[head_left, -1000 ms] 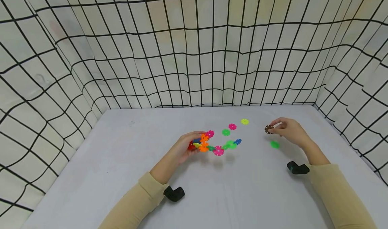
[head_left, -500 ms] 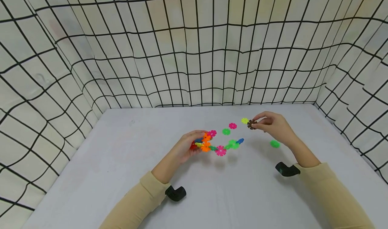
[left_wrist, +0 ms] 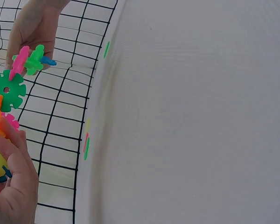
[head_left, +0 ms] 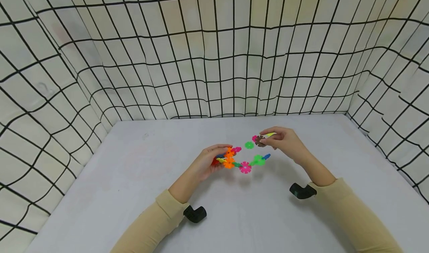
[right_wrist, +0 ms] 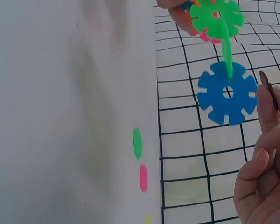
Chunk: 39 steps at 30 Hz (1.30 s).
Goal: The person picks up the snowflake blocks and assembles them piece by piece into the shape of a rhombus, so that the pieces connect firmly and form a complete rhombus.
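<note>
My left hand (head_left: 209,162) grips one end of a chain of notched plastic interlocking discs in several colours. Out of that grip run orange discs (head_left: 229,163), a pink disc (head_left: 245,167), a light green disc (head_left: 259,160) and, at the free end, a blue disc (head_left: 267,156). Between thumb and fingers, my right hand (head_left: 285,145) pinches a brown notched disc (head_left: 259,141). In the right wrist view the brown disc (right_wrist: 269,91) is edge-on, close beside the blue disc (right_wrist: 214,93). Fingers hide part of the chain's red and blue discs.
On the white-covered table (head_left: 100,186) lie a loose green disc (head_left: 249,145), a pink disc (head_left: 254,138) and a yellow disc (head_left: 270,134), the last two partly covered by the right hand and brown disc. White walls with a black grid (head_left: 214,59) enclose the table.
The right hand has carried the brown disc leftward toward the chain, passing over the loose yellow disc. The left hand and its chain have shifted slightly right.
</note>
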{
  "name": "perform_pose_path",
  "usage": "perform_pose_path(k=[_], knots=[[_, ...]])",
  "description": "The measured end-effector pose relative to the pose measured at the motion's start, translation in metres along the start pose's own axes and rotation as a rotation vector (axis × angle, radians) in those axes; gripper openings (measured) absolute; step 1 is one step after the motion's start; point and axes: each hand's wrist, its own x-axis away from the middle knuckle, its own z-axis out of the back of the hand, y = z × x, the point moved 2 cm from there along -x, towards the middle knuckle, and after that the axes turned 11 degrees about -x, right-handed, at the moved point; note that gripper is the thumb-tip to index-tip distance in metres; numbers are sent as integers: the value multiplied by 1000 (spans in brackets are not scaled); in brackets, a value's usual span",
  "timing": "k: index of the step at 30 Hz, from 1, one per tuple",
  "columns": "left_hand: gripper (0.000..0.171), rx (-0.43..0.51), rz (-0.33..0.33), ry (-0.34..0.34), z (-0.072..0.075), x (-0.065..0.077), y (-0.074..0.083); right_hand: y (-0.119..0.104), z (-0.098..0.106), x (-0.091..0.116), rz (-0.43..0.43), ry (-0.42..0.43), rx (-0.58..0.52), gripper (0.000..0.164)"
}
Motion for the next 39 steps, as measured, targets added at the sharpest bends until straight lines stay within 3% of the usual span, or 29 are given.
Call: perform_pose_path(k=[7, 11, 18, 32, 39], knots=[[32, -5, 8, 12, -2, -2, -1, 6, -19, -4, -21, -82, -84, 33], [36, -7, 5, 10, -2, -3, -1, 9, -27, -5, -34, -108, -84, 35], [43, -21, -1, 0, -3, -2, -2, 12, -32, -5, -37, -101, -80, 33], [36, -31, 8, 4, -7, -5, -4, 14, -38, -8, -27, -128, -120, 32], [29, -27, 9, 21, -8, -7, -4, 11, -42, -8, -53, -98, -125, 31]])
